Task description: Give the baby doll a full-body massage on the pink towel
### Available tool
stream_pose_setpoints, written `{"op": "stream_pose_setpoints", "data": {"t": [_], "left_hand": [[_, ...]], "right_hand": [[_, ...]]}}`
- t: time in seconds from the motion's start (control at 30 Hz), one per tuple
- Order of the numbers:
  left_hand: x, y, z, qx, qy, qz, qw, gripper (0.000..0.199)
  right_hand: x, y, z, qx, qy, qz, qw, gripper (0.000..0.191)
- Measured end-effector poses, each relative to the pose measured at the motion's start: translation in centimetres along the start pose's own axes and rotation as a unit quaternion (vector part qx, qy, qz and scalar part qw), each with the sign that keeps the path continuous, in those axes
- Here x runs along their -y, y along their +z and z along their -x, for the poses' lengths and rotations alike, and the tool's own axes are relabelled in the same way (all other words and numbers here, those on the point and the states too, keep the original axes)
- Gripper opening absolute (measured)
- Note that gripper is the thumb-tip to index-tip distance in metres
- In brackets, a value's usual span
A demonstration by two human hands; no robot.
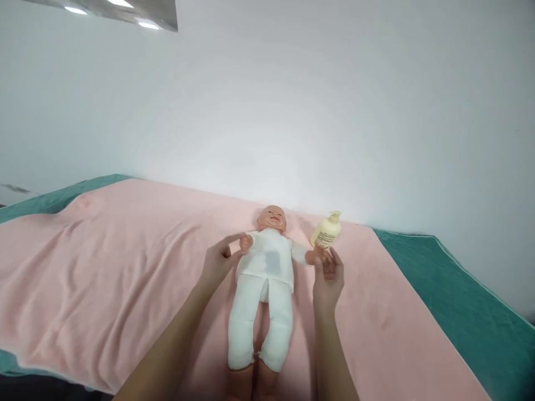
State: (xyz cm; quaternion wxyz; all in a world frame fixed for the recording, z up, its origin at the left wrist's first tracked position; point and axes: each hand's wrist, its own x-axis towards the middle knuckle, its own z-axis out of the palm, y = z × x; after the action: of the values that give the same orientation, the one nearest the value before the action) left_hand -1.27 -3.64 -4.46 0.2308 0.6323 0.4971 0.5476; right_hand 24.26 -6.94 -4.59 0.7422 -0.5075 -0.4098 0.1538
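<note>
- Far to the doll's left as you look at it, an edge of green cloth (54,196) shows past the pink blanket (125,267); the blanket runs under the doll and out on both sides of it.
- Your left hand (216,263) is beside the doll's chest. Its thumb and index finger are bent to a narrow pinch, with the doll's small fist between the tips. It is the nearer of your two hands to the doll's body.
- The doll (254,262) lies face up between your hands, in a white top and white trousers. Its long axis runs away from you, head at the far end and feet towards you, the head set slightly to the right of the feet. The arm by your left hand is folded close to the chest; the other reaches out sideways to your right hand.
- Your right hand (328,278) is out past the doll's side, fingers curled, thumb and fingertips nearly closed about the outstretched fist. The curled fingers partly hide how firm that hold is.
- The pale yellow pump bottle (326,233) is to the right of the doll's head and chest, just beyond that fist, its pump top pointing away from you. Your right hand is much the nearer to it, and it lies ahead of those fingertips.
</note>
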Motion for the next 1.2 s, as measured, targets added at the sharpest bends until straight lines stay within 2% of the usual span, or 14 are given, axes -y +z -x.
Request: {"op": "stream_pose_setpoints", "data": {"t": [0.07, 0.17, 0.27, 0.37, 0.47, 0.6, 0.77, 0.83, 0.9, 0.93, 1.0, 1.07, 1.13, 1.2], "left_hand": [[0.1, 1.3, 0.5, 0.075, 0.104, -0.025, 0.991, 0.029], [0.6, 2.4, 1.2, 0.144, 0.243, -0.049, 0.958, 0.029], [1.1, 2.7, 1.5, 0.192, 0.309, -0.095, 0.927, 0.032], [1.4, 2.9, 1.6, 0.196, 0.324, -0.126, 0.917, 0.033], [1.5, 3.2, 1.6, 0.167, 0.306, -0.162, 0.923, 0.033], [1.3, 3.7, 1.6, 0.169, 0.29, -0.185, 0.924, 0.032], [1.4, 3.9, 1.7, 0.15, 0.302, -0.161, 0.928, 0.029], [1.3, 3.6, 1.7, 0.151, 0.269, -0.129, 0.942, 0.027], [1.2, 2.9, 1.6, 0.138, 0.174, -0.084, 0.971, 0.028], [1.0, 2.5, 1.5, 0.115, 0.109, -0.054, 0.986, 0.03], [0.8, 1.6, 1.2, 0.024, -0.023, 0.023, 0.999, 0.037], [0.8, 0.7, 0.8, -0.1, -0.119, 0.111, 0.982, 0.044], [1.3, 0.0, 0.4, -0.203, -0.186, 0.188, 0.943, 0.049], [2.3, -0.7, 0.0, -0.249, -0.259, 0.251, 0.899, 0.05]], "right_hand": [[-0.4, 0.7, 1.4, 0.06, -0.046, 0.051, 0.996, 0.044], [-1.3, 0.8, 2.9, 0.184, -0.154, 0.115, 0.964, 0.035], [-1.9, 0.7, 3.6, 0.234, -0.232, 0.125, 0.936, 0.04], [-2.1, 0.8, 3.7, 0.238, -0.266, 0.126, 0.926, 0.043], [-2.1, 0.9, 3.6, 0.251, -0.293, 0.138, 0.912, 0.042], [-2.0, 1.1, 3.5, 0.264, -0.317, 0.157, 0.897, 0.044], [-1.8, 1.3, 3.8, 0.261, -0.303, 0.158, 0.903, 0.038], [-1.8, 1.1, 3.7, 0.256, -0.279, 0.149, 0.913, 0.034], [-1.9, 0.9, 3.4, 0.227, -0.227, 0.134, 0.938, 0.031], [-1.9, 0.8, 3.1, 0.196, -0.188, 0.123, 0.955, 0.03], [-1.7, 0.6, 2.2, 0.109, -0.099, 0.095, 0.984, 0.033], [-1.6, 0.4, 1.0, 0.028, -0.031, 0.059, 0.997, 0.04], [-1.7, -0.1, -0.2, -0.03, 0.008, 0.032, 0.999, 0.046], [-2.3, -0.9, -1.2, -0.074, 0.047, 0.017, 0.996, 0.049]]}}
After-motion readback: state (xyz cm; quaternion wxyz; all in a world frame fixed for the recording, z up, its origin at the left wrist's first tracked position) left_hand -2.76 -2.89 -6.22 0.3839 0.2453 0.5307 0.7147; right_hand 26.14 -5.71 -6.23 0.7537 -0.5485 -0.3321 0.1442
